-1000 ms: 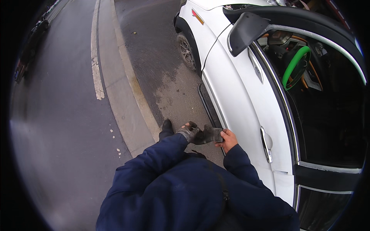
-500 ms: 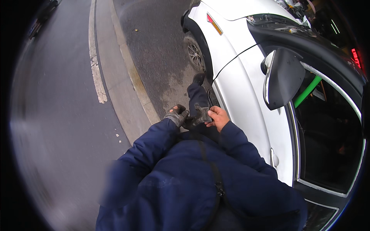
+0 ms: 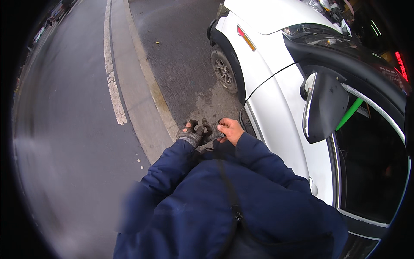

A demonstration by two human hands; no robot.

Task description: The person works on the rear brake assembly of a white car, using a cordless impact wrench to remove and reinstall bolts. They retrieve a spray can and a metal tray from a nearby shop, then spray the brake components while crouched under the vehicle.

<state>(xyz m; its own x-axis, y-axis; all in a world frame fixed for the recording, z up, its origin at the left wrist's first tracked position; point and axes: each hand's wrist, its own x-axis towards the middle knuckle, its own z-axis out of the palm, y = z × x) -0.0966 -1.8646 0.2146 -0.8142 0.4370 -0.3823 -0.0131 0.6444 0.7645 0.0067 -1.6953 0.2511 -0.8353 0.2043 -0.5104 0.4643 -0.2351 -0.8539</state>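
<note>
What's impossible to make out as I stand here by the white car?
All in the head view:
Loose glove: partly covered by the right hand; whether the left hand touches it is unclear.
Green steering wheel: partly hidden behind the door mirror.
Side window: too dark to show the cabin.
White car: rear cut off at lower right.
Roadside shapes, upper left: too small and blurred.

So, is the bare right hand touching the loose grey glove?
Touching: the head view shows the bare right hand pinching the loose grey glove at its edge.
</note>
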